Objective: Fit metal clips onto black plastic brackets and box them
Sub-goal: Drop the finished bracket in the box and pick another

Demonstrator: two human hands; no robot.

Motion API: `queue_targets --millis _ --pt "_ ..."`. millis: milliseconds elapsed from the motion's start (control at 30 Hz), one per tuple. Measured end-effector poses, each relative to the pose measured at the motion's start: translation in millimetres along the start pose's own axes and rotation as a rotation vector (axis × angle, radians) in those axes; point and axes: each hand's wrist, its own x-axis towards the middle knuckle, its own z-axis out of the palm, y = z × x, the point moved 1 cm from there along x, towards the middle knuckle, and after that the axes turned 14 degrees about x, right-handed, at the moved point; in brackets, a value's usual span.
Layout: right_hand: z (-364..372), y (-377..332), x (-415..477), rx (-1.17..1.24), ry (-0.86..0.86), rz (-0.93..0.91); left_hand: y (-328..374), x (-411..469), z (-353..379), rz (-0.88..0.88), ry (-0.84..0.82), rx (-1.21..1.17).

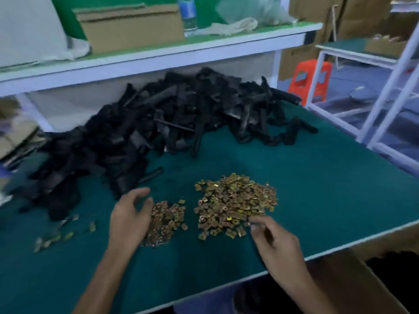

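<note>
Head camera: left hand [129, 219], right hand [275, 242] touch brassy square clips [235, 207].

water bottle [187, 14], orange stool [309, 80], white cloth [231, 26]

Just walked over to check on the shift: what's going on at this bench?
A person is working through metal clips on the green table. The left hand cups the edge of the smaller clip pile. The right hand reaches its fingertips to the near edge of the larger clip pile; blur hides whether it pinches one. The heap of black brackets lies behind, with neither hand on it.
</note>
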Motion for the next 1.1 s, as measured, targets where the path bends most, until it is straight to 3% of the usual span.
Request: queue_targets --millis 100,267,367,467,533,633,733,800,933,1100 --pt "16 -2 2 -0.254 0.100 -0.073 -17 24 5 0.041 0.064 0.128" --pt "20 -1 -2 -0.300 0.219 -0.156 -22 71 21 0.239 0.155 0.466" --pt "23 -1 -2 -0.311 0.245 -0.146 -17 95 32 0.359 0.102 0.640" --pt "22 0 -2 -0.273 0.263 -0.140 -11 119 34 0.334 0.007 0.689" --pt "21 1 -2 -0.251 0.274 -0.145 -2 135 22 0.262 0.045 0.555" --pt "23 3 -1 -0.272 0.275 -0.144 4 159 -18 0.019 0.249 0.192" --pt "24 7 -1 -0.289 0.271 -0.129 1 175 -54 -0.349 0.278 -0.515" --pt "23 6 -1 -0.277 0.273 -0.122 -3 177 -65 -0.486 0.231 -0.893" --pt "24 3 -1 -0.254 0.263 -0.153 -9 168 -65 -0.551 0.047 -1.158" --pt "22 -4 -3 -0.232 0.235 -0.127 -14 166 -60 -0.689 0.077 -1.341"
